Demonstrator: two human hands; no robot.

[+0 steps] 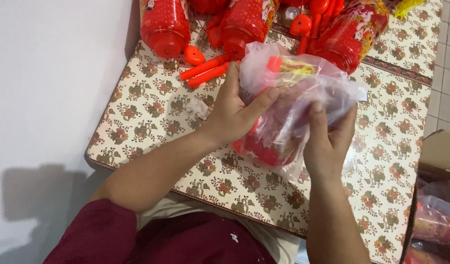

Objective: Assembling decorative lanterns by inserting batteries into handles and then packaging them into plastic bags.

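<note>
Clear bag (288, 98) between both hands' fingers (264, 100)

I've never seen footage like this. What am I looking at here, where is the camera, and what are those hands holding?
There is no machine here: a person works with two bare hands, and the single picture comes from a camera worn on their head, looking down. The left hand and the right hand together grip a clear plastic bag with red pieces and something yellow inside, held just above a table covered in a flowered cloth. Farther back on the table lie several red lantern-like cylinders, a few red sticks and a small red heart-shaped piece. A scrap of crumpled clear plastic sits beside the left hand. At the right edge more filled bags rest in a cardboard box.
</note>
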